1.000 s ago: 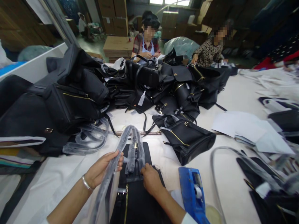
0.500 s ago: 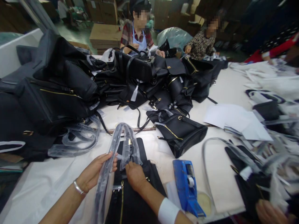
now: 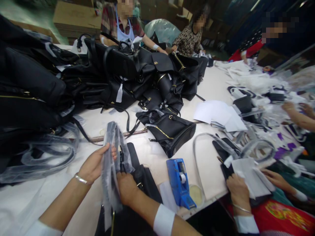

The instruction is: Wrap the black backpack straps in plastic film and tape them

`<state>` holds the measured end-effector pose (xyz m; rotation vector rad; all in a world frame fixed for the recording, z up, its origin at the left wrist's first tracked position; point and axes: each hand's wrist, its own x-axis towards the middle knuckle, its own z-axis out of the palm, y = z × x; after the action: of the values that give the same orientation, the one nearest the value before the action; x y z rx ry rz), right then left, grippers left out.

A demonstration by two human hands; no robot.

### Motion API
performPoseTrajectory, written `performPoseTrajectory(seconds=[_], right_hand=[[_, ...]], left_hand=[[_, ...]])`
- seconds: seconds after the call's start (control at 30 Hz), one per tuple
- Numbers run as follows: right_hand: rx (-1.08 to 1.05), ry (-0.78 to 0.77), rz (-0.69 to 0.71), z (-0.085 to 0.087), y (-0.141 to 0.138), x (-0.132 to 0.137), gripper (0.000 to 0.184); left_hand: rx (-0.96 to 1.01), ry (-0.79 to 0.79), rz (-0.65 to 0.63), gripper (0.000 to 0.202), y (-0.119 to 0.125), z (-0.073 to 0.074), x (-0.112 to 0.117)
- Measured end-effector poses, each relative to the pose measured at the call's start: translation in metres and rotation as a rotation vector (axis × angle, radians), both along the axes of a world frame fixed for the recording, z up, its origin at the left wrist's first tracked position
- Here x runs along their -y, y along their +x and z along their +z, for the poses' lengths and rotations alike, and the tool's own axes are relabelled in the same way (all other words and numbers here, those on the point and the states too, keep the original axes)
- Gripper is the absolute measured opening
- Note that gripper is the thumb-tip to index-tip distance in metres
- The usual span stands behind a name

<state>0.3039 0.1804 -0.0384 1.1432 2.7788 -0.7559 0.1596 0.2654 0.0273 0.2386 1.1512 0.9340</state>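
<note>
A black backpack [image 3: 137, 214] with gold zips lies on the table in front of me. Its strap, sleeved in clear plastic [image 3: 110, 137], rises from the top of the bag in a bent loop. My left hand [image 3: 94, 164] is closed round this wrapped strap near the top of the loop. Lower down, my right hand [image 3: 127, 189] has its fingers curled at the strap's lower end, close to a buckle [image 3: 139, 185]; the strap hides part of its fingertips. A blue tape dispenser [image 3: 178, 183] stands right of the bag.
Another black backpack [image 3: 172, 132] lies ahead, before a heap of black bags [image 3: 140, 72]. White paper sheets [image 3: 216, 113] lie to the right. Beside me, a co-worker's hands [image 3: 238, 188] handle a pale sheet over a black bag. Several people stand across the table.
The view has turned right, so the table's contents appear further left. My left hand is higher on the wrapped strap. The co-worker's hands at right now show more fully.
</note>
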Motion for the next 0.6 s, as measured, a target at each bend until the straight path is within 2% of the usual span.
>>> performPoseTrajectory(seconds=[0.1,0.17,0.2,0.27,0.37,0.47,0.6], right_hand=[[-0.047,-0.026,-0.051,0.027,0.035,0.007,0.016],[-0.063,-0.059,-0.201,0.043,0.069,0.017,0.015],[-0.071,-0.083,-0.305,0.049,0.088,0.025,0.022],[-0.072,-0.095,-0.520,0.051,0.128,0.044,0.045],[0.009,-0.165,-0.568,0.035,0.174,0.081,0.077],[0.123,-0.267,-0.568,0.009,0.192,0.110,0.091],[0.206,-0.215,-0.677,-0.018,0.187,0.122,0.082]], left_hand=[[-0.130,0.004,0.041,0.017,0.019,-0.025,-0.026],[-0.268,-0.008,0.093,0.018,0.029,-0.050,-0.036],[-0.356,-0.015,0.125,0.020,0.033,-0.063,-0.038],[-0.536,-0.025,0.156,0.019,0.038,-0.088,-0.037],[-0.744,0.002,0.116,0.020,0.042,-0.111,-0.028],[-0.892,0.073,0.078,0.031,0.040,-0.116,-0.022],[-1.036,0.158,0.087,0.056,0.021,-0.097,-0.007]])
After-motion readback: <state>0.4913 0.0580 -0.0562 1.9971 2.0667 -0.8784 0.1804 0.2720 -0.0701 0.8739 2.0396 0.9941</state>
